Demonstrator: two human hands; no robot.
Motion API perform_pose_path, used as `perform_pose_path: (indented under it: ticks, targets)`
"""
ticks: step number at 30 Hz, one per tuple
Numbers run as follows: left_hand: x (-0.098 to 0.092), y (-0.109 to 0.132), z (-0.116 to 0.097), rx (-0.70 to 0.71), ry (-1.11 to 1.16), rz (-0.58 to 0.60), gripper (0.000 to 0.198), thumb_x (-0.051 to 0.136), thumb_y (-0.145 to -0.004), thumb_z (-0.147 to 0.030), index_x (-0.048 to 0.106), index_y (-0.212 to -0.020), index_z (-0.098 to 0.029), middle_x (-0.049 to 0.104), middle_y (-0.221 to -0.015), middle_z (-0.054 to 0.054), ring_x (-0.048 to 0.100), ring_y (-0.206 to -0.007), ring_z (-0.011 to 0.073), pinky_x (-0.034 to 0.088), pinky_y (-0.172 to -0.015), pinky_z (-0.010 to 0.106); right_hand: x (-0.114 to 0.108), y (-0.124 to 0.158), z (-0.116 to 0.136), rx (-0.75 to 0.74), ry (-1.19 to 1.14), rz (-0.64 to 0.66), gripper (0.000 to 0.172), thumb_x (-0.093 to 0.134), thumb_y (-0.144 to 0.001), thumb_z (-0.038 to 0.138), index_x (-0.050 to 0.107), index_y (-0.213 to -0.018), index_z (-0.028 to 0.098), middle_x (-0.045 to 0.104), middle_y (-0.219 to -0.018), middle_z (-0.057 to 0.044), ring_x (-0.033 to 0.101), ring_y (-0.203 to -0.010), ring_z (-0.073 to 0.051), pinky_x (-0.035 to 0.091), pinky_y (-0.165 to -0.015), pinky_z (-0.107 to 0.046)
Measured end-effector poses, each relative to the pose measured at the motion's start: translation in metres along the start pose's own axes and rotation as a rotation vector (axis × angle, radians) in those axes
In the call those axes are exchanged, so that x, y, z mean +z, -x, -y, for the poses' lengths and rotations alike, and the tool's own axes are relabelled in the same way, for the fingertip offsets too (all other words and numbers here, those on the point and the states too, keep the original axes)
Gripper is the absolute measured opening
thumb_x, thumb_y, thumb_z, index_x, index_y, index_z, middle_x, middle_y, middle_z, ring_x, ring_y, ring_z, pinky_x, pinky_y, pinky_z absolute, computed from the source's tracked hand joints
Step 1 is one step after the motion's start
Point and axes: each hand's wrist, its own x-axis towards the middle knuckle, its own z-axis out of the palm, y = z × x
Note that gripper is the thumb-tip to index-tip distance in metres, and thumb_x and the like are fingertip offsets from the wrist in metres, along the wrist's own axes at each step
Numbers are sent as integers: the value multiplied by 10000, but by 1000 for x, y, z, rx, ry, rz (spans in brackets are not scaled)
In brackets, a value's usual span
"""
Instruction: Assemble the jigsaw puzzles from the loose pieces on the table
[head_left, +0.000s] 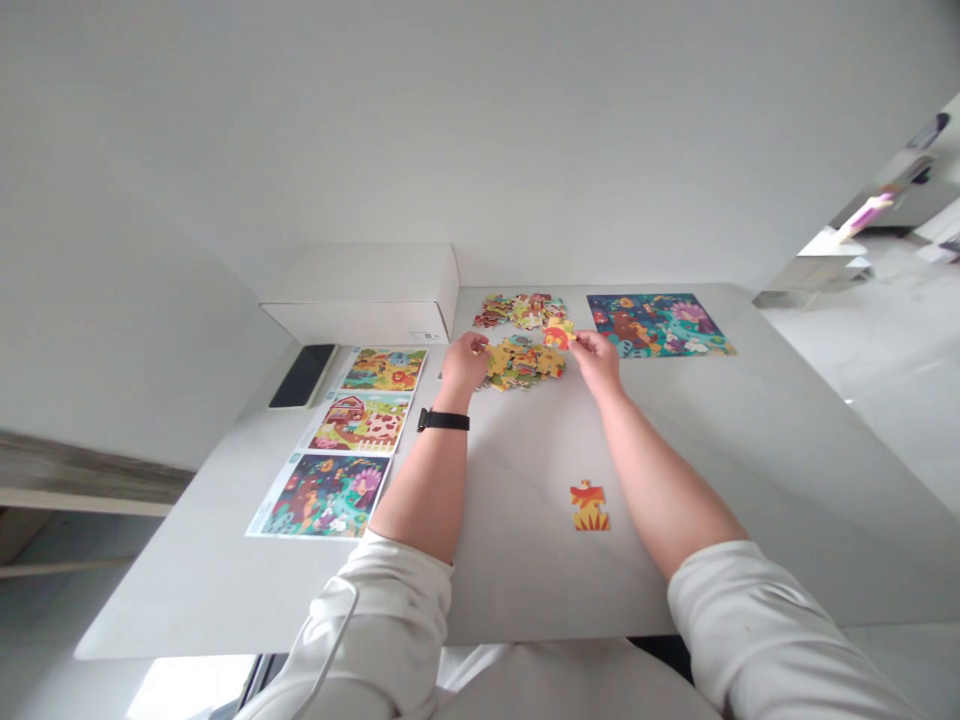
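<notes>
Between the thumb and fingers of my right hand (598, 358) is a puzzle piece (557, 333) with an orange-red and yellow picture, raised over the far part of the table. My left hand (465, 362), with a black band on its wrist, is at the left edge of a heap of yellowish puzzle pieces (525, 362). Its fingers are curled together; whatever they hold is hidden. Behind this heap lies a second pile of red and green pieces (517, 310). Nearer to me, two joined orange and yellow pieces (589, 507) lie flat on the table, left of my right forearm.
A printed picture sheet (349, 440) with three scenes lies at the left, beside a dark phone (302, 377). Behind stands a white box (360, 300) against the wall. An assembled dark-blue puzzle (660, 325) lies at the far right of the white table (517, 590).
</notes>
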Motion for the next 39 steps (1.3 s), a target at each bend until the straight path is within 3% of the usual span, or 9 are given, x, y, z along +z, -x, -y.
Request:
perform_pose_path:
  ticks: [5,10,15,19,26,30,32,35,39]
  targets:
    - [2,4,-7,50,-194,-66,366,675,-895,-181,754,-1240,-276,708,-1350,111,669,-1272,316,522,-1093,467,-11,-1,-1,11,341,-26,293,640,-908,404,780,-1079,212,803,-1009,-110,738,-943,-296,575,-932,-441]
    - [8,7,-16,240,-180,41,345,700,-914,-218,774,-1249,-256,722,-1348,104,664,-1289,300,501,-1160,453,-14,3,6,-180,630,-46,350,604,-938,264,770,-1234,179,730,-1251,-197,668,-1193,-357,515,-1080,-519]
    - [14,14,-22,406,-243,194,429,782,-903,-327,762,-1325,-251,730,-1351,105,659,-1299,315,500,-1157,441,-5,12,18,-413,625,251,330,667,-961,295,792,-1259,227,753,-1275,-142,653,-1221,-341,506,-1101,-505]
    - [17,22,-22,412,-381,269,622,868,-847,-410,707,-1439,-303,681,-1465,105,613,-1367,374,468,-1181,499,-1,19,23,-418,697,410,431,794,-904,400,782,-1318,281,727,-1402,-101,598,-1331,-368,473,-1127,-543]
    - [14,22,-19,387,-430,320,521,902,-821,-399,772,-1313,-290,670,-1445,122,595,-1358,401,460,-1167,524,-8,15,18,-304,730,297,329,681,-943,311,810,-1240,251,736,-1359,-110,622,-1279,-363,458,-1141,-542]
    - [9,22,-22,382,-429,334,412,907,-803,-355,794,-1191,-276,673,-1418,124,599,-1333,400,462,-1150,521,-7,17,21,-330,725,291,461,678,-894,226,771,-1344,244,706,-1398,-129,592,-1314,-378,450,-1141,-552]
    - [8,22,-22,383,-430,340,378,903,-804,-351,795,-1158,-273,680,-1399,120,603,-1325,391,463,-1149,510,-4,21,24,-396,701,343,489,700,-905,265,752,-1391,275,695,-1419,-117,571,-1346,-369,434,-1158,-550]
    - [6,21,-22,377,-418,321,397,890,-819,-359,790,-1197,-289,684,-1379,113,608,-1322,372,467,-1153,482,0,24,26,-465,677,396,385,757,-929,395,805,-1303,314,695,-1415,-101,551,-1377,-356,383,-1212,-557]
    - [7,21,-21,375,-420,279,466,847,-868,-408,763,-1313,-301,671,-1399,118,597,-1333,376,452,-1168,484,1,21,19,-399,701,304,289,754,-957,492,863,-1131,288,705,-1378,-129,581,-1333,-367,370,-1218,-569]
